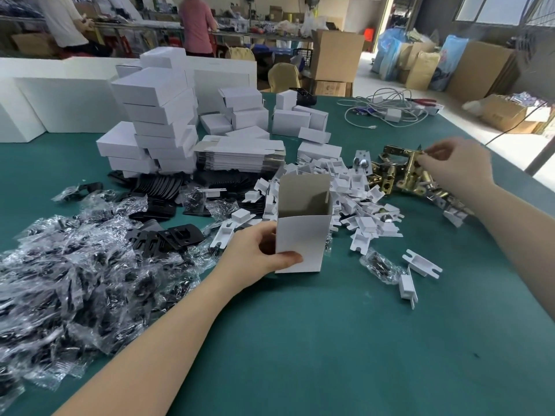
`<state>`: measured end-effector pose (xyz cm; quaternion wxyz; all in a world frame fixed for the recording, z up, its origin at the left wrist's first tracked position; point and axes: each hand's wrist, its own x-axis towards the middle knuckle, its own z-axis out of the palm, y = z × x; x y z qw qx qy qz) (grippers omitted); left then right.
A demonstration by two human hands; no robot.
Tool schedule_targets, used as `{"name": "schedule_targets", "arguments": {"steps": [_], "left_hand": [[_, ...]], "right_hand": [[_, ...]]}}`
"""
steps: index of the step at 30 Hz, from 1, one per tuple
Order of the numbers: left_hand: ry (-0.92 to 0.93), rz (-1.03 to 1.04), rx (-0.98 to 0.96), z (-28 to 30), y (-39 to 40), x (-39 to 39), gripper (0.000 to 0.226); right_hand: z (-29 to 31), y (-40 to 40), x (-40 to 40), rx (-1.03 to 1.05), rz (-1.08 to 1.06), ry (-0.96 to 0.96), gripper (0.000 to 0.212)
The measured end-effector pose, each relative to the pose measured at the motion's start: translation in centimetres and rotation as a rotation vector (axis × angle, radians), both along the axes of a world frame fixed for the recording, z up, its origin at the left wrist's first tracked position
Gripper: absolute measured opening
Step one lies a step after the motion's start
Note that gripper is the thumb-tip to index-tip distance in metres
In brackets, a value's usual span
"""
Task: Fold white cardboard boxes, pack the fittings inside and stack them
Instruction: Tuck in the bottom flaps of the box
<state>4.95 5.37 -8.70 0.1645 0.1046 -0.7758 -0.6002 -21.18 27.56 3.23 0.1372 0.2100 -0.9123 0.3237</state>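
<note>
Box [301, 232] at frame centre gripped upright, mouth open, in left hand [255, 256] to take fittings, with right hand [456, 166] at right pinching a brass fitting [411, 171] atop the pile for loading.

Plain teal cloth-covered counter [345, 340]; white upright cardboard box [300, 238], grey-brown inside; white folded cardboard inserts [354, 202]; brass-gold metal fittings [402, 172]; black plates [180, 235]; clear glossy plastic bags [69, 280], black contents.
</note>
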Motion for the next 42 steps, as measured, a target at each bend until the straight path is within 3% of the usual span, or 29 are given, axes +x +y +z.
{"name": "schedule_targets", "arguments": {"steps": [3,5,8,10,12,16,22,37,42], "left_hand": [[0.033,-0.006,0.024,0.2,0.1,-0.1,0.050],[0.070,-0.005,0.074,0.4,0.2,0.1,0.046],[0.121,0.010,0.100,0.6,0.3,0.3,0.038],[0.160,0.044,0.146,0.6,0.1,0.4,0.035],[0.176,0.054,0.168,0.6,0.0,0.4,0.038],[0.159,0.034,0.104,0.7,-0.1,0.4,0.039],[0.160,0.018,0.086,0.9,-0.1,0.7,0.041],[0.193,0.005,0.140,0.8,-0.2,0.6,0.039],[0.193,0.003,0.130,0.8,-0.2,0.6,0.040]], "right_hand": [[3.0,-0.7,2.5,0.072,0.115,0.256,0.025],[5.2,-1.2,4.6,-0.051,0.218,0.319,0.027],[8.6,-1.9,8.6,-0.397,0.411,0.005,0.005],[9.9,-2.5,11.1,-0.477,0.561,-0.263,0.004],[10.2,-3.1,12.9,-0.426,0.692,-0.393,0.003],[9.5,-4.4,15.8,-0.206,0.855,-0.343,0.010],[7.5,-5.9,16.2,-0.020,0.724,-0.129,0.013],[2.0,-7.8,17.0,0.387,0.529,0.151,0.011],[1.2,-7.9,16.8,0.358,0.549,0.028,0.006]]}}
